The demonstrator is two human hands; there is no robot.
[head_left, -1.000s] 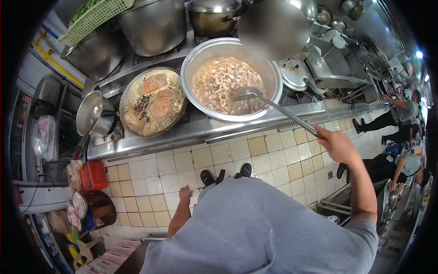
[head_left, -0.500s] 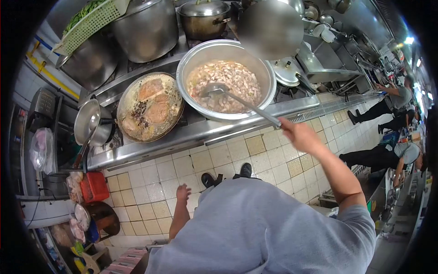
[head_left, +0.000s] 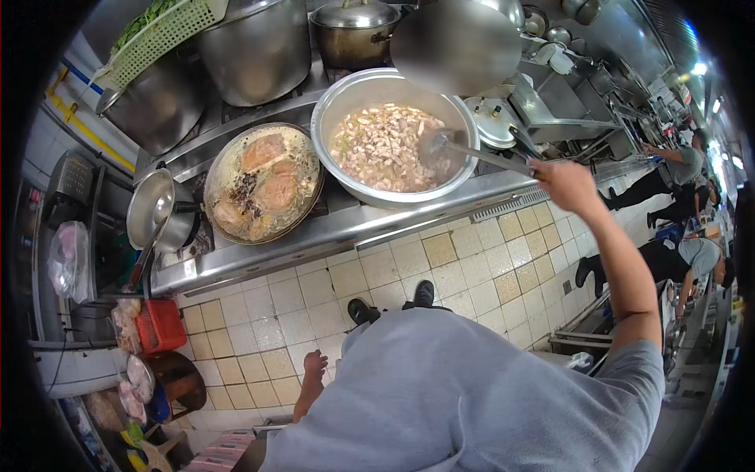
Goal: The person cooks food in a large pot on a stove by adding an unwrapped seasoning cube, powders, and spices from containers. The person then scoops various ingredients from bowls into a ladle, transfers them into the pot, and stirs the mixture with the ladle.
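Note:
My right hand (head_left: 568, 187) is wrapped round the handle end of a long metal ladle (head_left: 491, 157). The ladle's bowl dips into chopped, pale meat-like pieces in cloudy liquid (head_left: 385, 145), at the right side of a large metal pot (head_left: 330, 169) on the stove. Down at my side, well away from the stove, my left hand (head_left: 314, 363) hangs with loosely bent fingers and holds nothing. Left of the pot sits a wide round pan (head_left: 222, 226) with large browned pieces and dark bits in bubbling liquid.
A smaller pan (head_left: 141, 214) with a ladle in it stands at the stove's left end. Tall pots (head_left: 255, 59) and a lidded pot (head_left: 354, 43) line the back. A pressure-cooker lid (head_left: 491, 122) lies right of the big pot. Other people (head_left: 668, 263) stand at far right.
My right hand has moved to the right, drawing the ladle's bowl from the pot's middle to its right side. The fingers of my left hand have curled slightly.

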